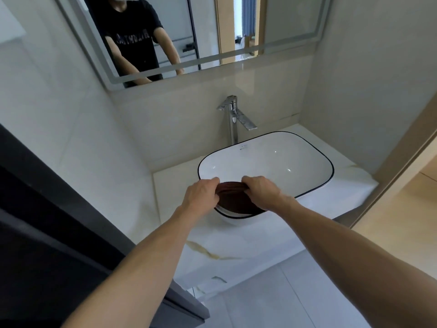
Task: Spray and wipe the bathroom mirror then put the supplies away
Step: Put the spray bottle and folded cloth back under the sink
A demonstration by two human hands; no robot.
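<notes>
A dark brown cloth [234, 200] hangs over the near rim of the white basin [295, 162]. My left hand [201, 194] grips its left side and my right hand [262, 192] grips its right side, fingers curled into the fabric. The bathroom mirror [212, 31] hangs on the wall above the faucet and shows a person's reflection. No spray bottle shows in this view.
A chrome faucet [234, 114] stands behind the basin. The white marble counter [179, 185] runs left and in front of the basin. A dark cabinet [47, 221] rises at the left. A wooden door frame [402, 162] stands at the right, tiled floor below.
</notes>
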